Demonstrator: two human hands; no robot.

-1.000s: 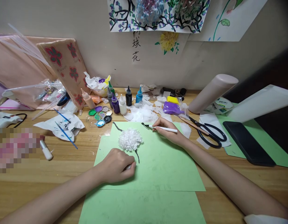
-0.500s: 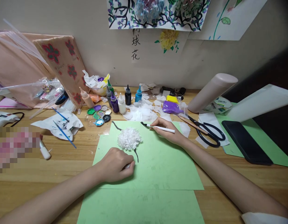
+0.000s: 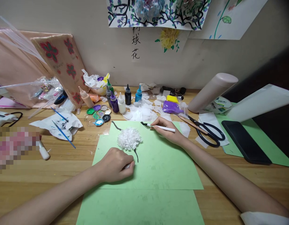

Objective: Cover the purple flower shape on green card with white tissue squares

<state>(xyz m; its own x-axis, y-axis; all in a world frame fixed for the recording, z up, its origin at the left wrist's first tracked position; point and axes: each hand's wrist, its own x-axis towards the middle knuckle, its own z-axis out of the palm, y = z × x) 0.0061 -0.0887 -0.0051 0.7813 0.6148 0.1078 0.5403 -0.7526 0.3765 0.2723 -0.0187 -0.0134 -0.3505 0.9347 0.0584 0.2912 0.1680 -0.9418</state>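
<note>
My right hand (image 3: 165,128) pinches a white-handled paintbrush (image 3: 167,128), its dark tip at the upper part of a light green sheet (image 3: 163,162). Thin black marks (image 3: 145,125) show beside the bristles. A fluffy white paper flower (image 3: 129,138) sits left of them on the sheet. One dark painted line (image 3: 116,125) runs from its upper left, another (image 3: 136,156) from its lower side. Just below the flower, my left hand (image 3: 116,165) rests on the sheet, curled closed. Something pale peeks out by its thumb, too hidden to name.
Paint bottles (image 3: 121,103) and a round paint palette (image 3: 99,115) stand behind the sheet, near white paper scraps (image 3: 142,111). To the right lie scissors (image 3: 211,131) and a black phone (image 3: 246,142). Blue brushes (image 3: 63,134) lie on stained tissue (image 3: 54,124) at left.
The view has shifted very slightly. Both hands keep almost the same position, the right one still holding the paintbrush at the sheet.
</note>
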